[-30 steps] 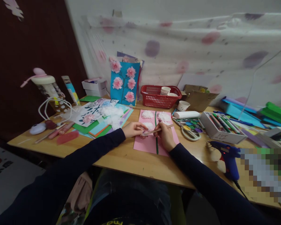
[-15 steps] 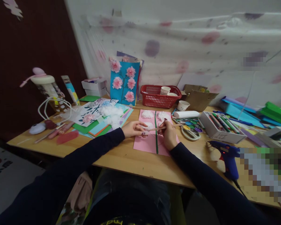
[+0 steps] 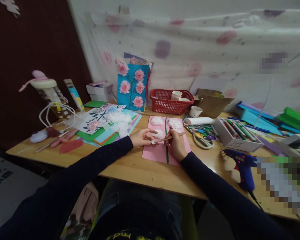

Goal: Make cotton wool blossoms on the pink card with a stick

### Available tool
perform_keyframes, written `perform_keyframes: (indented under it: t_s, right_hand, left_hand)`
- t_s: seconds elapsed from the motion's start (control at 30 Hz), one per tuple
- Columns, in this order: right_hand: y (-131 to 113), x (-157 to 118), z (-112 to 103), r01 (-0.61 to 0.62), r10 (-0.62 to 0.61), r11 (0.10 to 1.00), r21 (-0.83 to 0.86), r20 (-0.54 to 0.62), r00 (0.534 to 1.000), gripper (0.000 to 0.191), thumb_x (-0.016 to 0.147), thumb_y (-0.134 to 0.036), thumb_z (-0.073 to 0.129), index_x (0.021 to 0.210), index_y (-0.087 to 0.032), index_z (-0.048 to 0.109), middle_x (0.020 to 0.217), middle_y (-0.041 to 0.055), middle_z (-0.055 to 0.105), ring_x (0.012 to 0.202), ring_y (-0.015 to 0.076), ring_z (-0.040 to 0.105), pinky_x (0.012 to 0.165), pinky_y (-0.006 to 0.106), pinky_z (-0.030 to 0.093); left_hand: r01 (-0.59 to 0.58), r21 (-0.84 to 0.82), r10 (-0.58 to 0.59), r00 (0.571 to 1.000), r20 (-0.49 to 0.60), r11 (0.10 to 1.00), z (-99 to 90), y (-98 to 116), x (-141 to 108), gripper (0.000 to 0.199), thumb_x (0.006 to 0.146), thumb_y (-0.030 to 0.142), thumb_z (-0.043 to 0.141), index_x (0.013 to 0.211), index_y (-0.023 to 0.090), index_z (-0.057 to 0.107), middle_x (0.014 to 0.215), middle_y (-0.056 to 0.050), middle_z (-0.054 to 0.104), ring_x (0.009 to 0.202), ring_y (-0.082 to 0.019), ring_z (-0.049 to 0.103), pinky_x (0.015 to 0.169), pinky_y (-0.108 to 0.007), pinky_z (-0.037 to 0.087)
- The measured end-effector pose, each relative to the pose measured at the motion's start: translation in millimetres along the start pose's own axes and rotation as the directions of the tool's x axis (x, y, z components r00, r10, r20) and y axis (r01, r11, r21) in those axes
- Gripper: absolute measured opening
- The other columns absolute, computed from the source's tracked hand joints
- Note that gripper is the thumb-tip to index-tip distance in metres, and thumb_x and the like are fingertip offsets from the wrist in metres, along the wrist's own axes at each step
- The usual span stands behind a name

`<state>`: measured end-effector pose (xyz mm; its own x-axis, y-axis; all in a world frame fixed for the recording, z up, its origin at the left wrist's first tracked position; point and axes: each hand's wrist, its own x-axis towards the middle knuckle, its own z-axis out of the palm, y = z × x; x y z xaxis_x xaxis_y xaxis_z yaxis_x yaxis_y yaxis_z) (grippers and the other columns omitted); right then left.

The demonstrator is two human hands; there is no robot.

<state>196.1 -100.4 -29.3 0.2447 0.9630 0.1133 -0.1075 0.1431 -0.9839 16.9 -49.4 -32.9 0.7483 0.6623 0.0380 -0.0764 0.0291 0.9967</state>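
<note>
A pink sheet of card (image 3: 153,152) lies on the table, with a dark green stripe (image 3: 167,158) running down its middle. White cotton tufts (image 3: 175,123) sit on both sides of the stripe. Over the card's left edge, my left hand (image 3: 141,137) pinches a small white piece (image 3: 153,142) at its fingertips; its exact kind is unclear. My right hand (image 3: 177,144), above the card's right half, grips a thin pinkish-brown stick (image 3: 181,133). The stick slants down to the left, its lower end close to the left fingertips. Whether it touches the white piece I cannot tell.
Loose cotton (image 3: 120,124) lies on coloured papers at left. A red basket (image 3: 171,105) with paper cups stands behind the card. Scissors (image 3: 203,141), a white box of pens (image 3: 242,144) and a blue glue gun (image 3: 245,170) with a cord are at right.
My right hand and the stick have shifted slightly left, bringing the stick's lower end closer to my left fingertips. My left hand stays nearly in place; the white piece shows more clearly.
</note>
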Motion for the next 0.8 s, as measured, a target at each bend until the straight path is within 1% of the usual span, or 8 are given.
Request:
perform_keyframes:
  t_s: [0.17, 0.33, 0.4, 0.47, 0.53, 0.6, 0.67, 0.8]
  right_hand:
    - [2, 1, -1, 0.022, -0.022, 1.0, -0.003, -0.013, 1.0, 0.027, 0.074, -0.03, 0.045, 0.05, -0.019, 0.052, 0.035, -0.0011, 0.047, 0.034, 0.0108, 0.044, 0.037, 0.022, 0.034]
    - [2, 2, -2, 0.028, -0.028, 1.0, 0.012, -0.02, 0.999, 0.029, 0.075, -0.031, 0.046, 0.051, -0.018, 0.053, 0.035, -0.0013, 0.047, 0.034, 0.0108, 0.043, 0.038, 0.023, 0.034]
    - [2, 3, -3, 0.054, -0.053, 0.999, 0.004, -0.046, 0.997, 0.032, 0.077, -0.034, 0.046, 0.051, -0.018, 0.053, 0.035, -0.0014, 0.046, 0.035, 0.0109, 0.043, 0.039, 0.023, 0.034]
    - [2, 4, -4, 0.098, -0.101, 0.994, -0.042, -0.087, 0.991, 0.035, 0.08, -0.037, 0.045, 0.05, -0.019, 0.053, 0.036, -0.0013, 0.046, 0.036, 0.0112, 0.044, 0.039, 0.023, 0.034]
    - [2, 5, -5, 0.136, -0.151, 0.983, -0.125, -0.118, 0.981, 0.038, 0.081, -0.039, 0.045, 0.051, -0.019, 0.053, 0.037, -0.0011, 0.047, 0.037, 0.0115, 0.044, 0.039, 0.023, 0.034]
    - [3, 6, -6, 0.149, -0.176, 0.967, -0.208, -0.12, 0.977, 0.039, 0.083, -0.042, 0.044, 0.052, -0.019, 0.054, 0.039, -0.0007, 0.049, 0.038, 0.0121, 0.046, 0.04, 0.024, 0.035]
    - [5, 6, -6, 0.149, -0.184, 0.952, -0.266, -0.11, 0.977, 0.041, 0.084, -0.045, 0.043, 0.054, -0.02, 0.055, 0.041, 0.0, 0.051, 0.039, 0.0126, 0.047, 0.04, 0.024, 0.036]
    - [10, 8, -6, 0.163, -0.203, 0.944, -0.287, -0.116, 0.972, 0.043, 0.083, -0.052, 0.043, 0.058, -0.02, 0.056, 0.045, 0.0005, 0.054, 0.04, 0.013, 0.048, 0.04, 0.024, 0.036]
  left_hand:
    - [-0.002, -0.014, 0.002, 1.0, 0.022, 1.0, -0.6, 6, -1, 0.061, 0.058, 0.015, 0.08, 0.109, 0.01, 0.049, 0.083, -0.01, 0.071, 0.082, -0.02, 0.068, 0.082, -0.034, 0.048]
    - [0.001, 0.008, -0.001, 0.999, -0.035, 1.0, -3.0, 4, 1, 0.055, 0.06, 0.013, 0.077, 0.107, 0.009, 0.05, 0.082, -0.01, 0.071, 0.078, -0.018, 0.068, 0.081, -0.034, 0.048]
    - [-0.01, 0.036, 0.014, 0.995, -0.1, 0.999, -5.3, 2, 2, 0.049, 0.062, 0.011, 0.074, 0.105, 0.009, 0.051, 0.084, -0.009, 0.07, 0.075, -0.017, 0.068, 0.078, -0.033, 0.049]
    - [-0.029, 0.087, 0.046, 0.978, -0.202, 0.996, -8.5, 2, 4, 0.044, 0.064, 0.008, 0.071, 0.103, 0.01, 0.051, 0.084, -0.006, 0.068, 0.071, -0.014, 0.068, 0.075, -0.03, 0.05]
    - [-0.039, 0.165, 0.089, 0.947, -0.308, 0.986, -11.9, 2, 6, 0.042, 0.064, 0.005, 0.068, 0.102, 0.01, 0.052, 0.08, -0.002, 0.065, 0.066, -0.011, 0.066, 0.07, -0.027, 0.05]
    - [-0.044, 0.238, 0.134, 0.917, -0.376, 0.97, -14.5, 3, 7, 0.043, 0.063, 0.003, 0.066, 0.102, 0.011, 0.052, 0.076, 0.0, 0.063, 0.063, -0.009, 0.063, 0.068, -0.025, 0.049]
    - [-0.06, 0.287, 0.173, 0.907, -0.385, 0.956, -15.4, 3, 8, 0.045, 0.062, 0.003, 0.066, 0.105, 0.011, 0.051, 0.075, 0.0, 0.064, 0.065, -0.009, 0.063, 0.07, -0.025, 0.049]
    - [-0.122, 0.36, 0.234, 0.929, -0.286, 0.925, -10.8, 3, 11, 0.056, 0.064, 0.007, 0.065, 0.116, 0.012, 0.047, 0.079, -0.004, 0.069, 0.075, -0.013, 0.065, 0.076, -0.028, 0.05]
